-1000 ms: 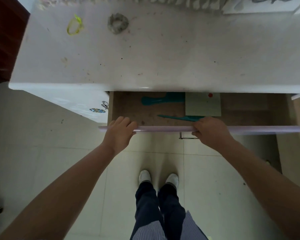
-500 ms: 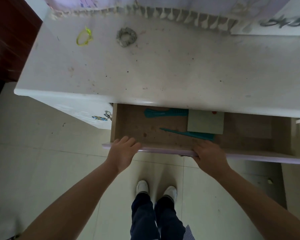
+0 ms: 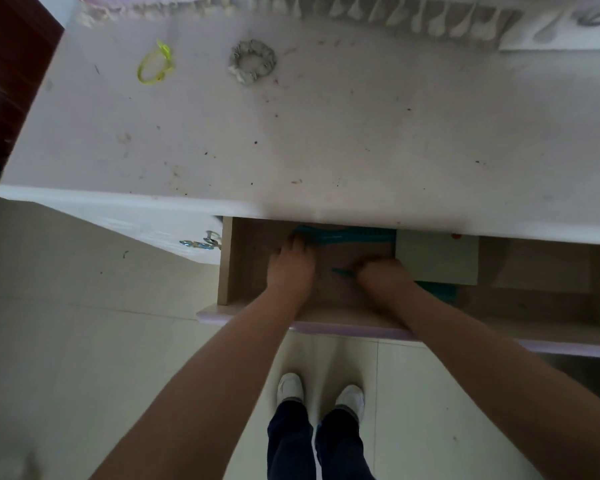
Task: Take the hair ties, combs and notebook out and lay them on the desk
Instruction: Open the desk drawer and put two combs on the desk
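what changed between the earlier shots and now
Both hands left the drawer front and went into the drawer: the left hand reaches the rear comb, the right hand closes over the front comb. Whether either comb is gripped yet is unclear. The drawer slid out further. Notebook stays in the drawer; both hair ties stay on the desk.
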The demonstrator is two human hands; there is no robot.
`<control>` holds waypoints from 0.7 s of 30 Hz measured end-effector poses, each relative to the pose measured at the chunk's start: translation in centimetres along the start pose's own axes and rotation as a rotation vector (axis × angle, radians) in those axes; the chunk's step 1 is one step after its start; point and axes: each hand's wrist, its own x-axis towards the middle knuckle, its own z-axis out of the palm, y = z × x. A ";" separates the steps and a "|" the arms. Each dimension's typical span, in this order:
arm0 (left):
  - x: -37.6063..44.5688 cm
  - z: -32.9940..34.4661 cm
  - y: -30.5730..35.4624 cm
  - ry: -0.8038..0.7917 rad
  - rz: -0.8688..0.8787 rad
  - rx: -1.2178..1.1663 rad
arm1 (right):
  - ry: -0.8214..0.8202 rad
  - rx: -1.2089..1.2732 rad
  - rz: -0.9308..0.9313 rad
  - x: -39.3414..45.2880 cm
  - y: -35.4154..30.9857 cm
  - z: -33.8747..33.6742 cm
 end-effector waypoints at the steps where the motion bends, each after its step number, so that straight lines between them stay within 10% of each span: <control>1: 0.8 0.5 0.5 0.028 -0.005 -0.005 | 0.010 -0.033 -0.005 -0.2 0.1 0.3; 6: 2.0 1.3 0.3 0.281 0.149 0.141 | 0.036 0.000 -0.020 -2.2 0.4 -0.1; 14: 0.4 0.1 0.0 -0.165 0.117 -0.089 | 0.126 0.152 0.052 -7.9 1.3 -2.6; 21: -9.0 -5.0 -3.3 0.198 0.178 -0.154 | 0.599 0.336 -0.069 -14.0 -0.4 -4.7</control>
